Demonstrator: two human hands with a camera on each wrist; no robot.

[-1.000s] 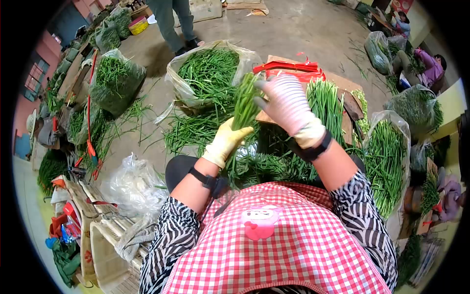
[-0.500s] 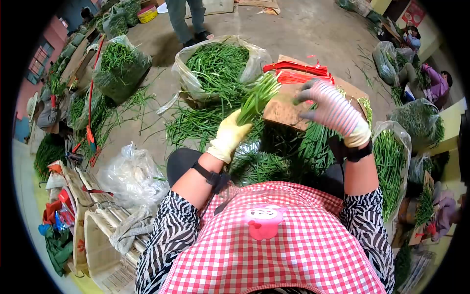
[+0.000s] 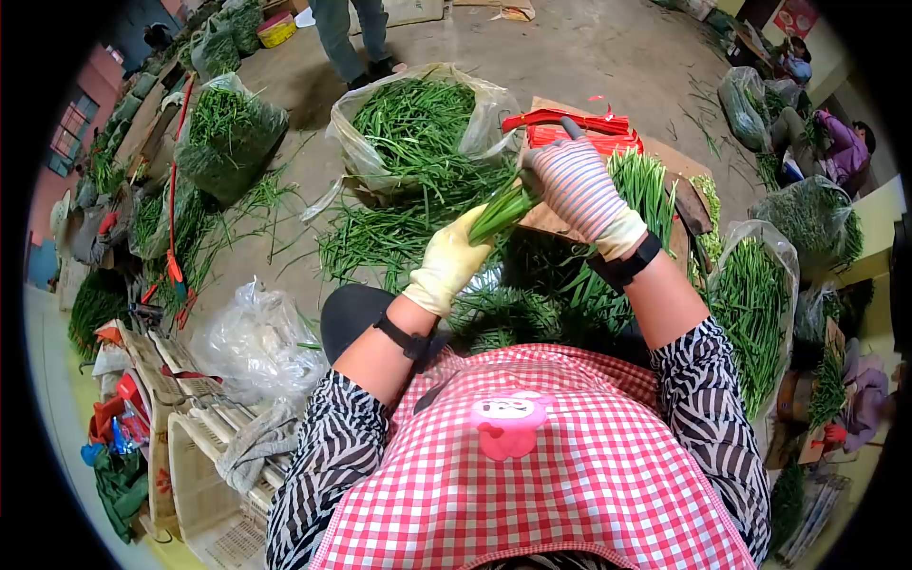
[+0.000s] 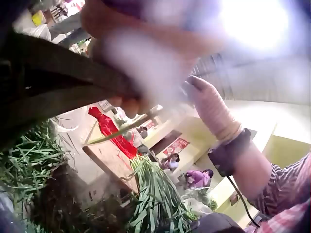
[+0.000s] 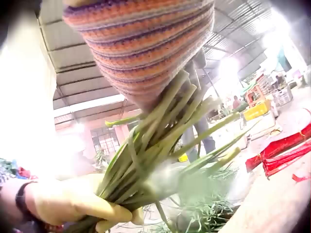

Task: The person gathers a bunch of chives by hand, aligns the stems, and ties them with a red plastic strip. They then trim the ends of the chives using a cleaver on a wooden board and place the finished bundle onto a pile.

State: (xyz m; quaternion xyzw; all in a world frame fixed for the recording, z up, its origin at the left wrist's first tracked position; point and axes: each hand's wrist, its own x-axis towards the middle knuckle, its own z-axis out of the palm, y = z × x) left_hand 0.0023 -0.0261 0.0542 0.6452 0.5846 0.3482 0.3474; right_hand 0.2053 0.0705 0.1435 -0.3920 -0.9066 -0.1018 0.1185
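A small bunch of garlic chives is held above the lap at a slant. My left hand, in a yellow glove, grips its lower part; the right wrist view shows the yellow fingers wrapped round the stalks. At the upper end my right hand, in a striped glove with grey fingertips, holds the stalk ends, its index finger sticking up. Loose cut ends fan out below the striped glove. Beyond the right hand, red ties lie on a wooden board. The left wrist view is largely blurred.
A plastic bag of chives stands ahead, with loose chives spilled before it. More chives lie along the board's right side, and another full bag is at the right. Crumpled clear plastic lies left. A person's legs are beyond.
The right hand reached out over the board, then came back left to the bunch's upper end. The left hand keeps its grip, and the bunch now tilts more to the right.
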